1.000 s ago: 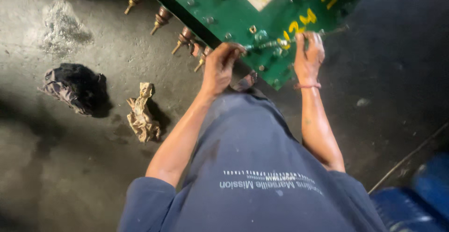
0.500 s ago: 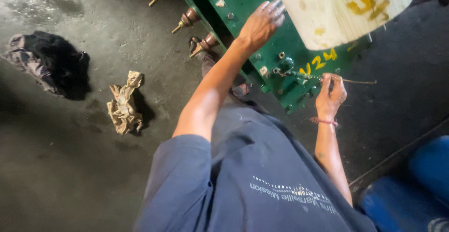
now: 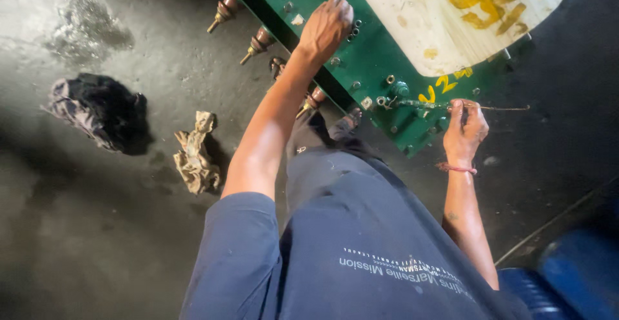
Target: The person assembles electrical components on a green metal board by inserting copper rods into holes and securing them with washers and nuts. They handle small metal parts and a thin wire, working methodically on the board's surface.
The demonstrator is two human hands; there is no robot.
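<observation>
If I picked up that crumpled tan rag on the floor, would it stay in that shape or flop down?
The tan rag would probably flop: it lies in soft, loose folds. It looks thin, so likely light for its size. It seems stained and grimy, so it may feel slightly greasy, though that is hard to tell from here.

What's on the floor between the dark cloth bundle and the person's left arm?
In the head view, a crumpled tan rag lies between the dark cloth bundle and the left arm.

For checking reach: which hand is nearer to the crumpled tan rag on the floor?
Left. The left hand rests on the green metal housing, above-right of the crumpled tan rag; the right hand is farther right.
</observation>
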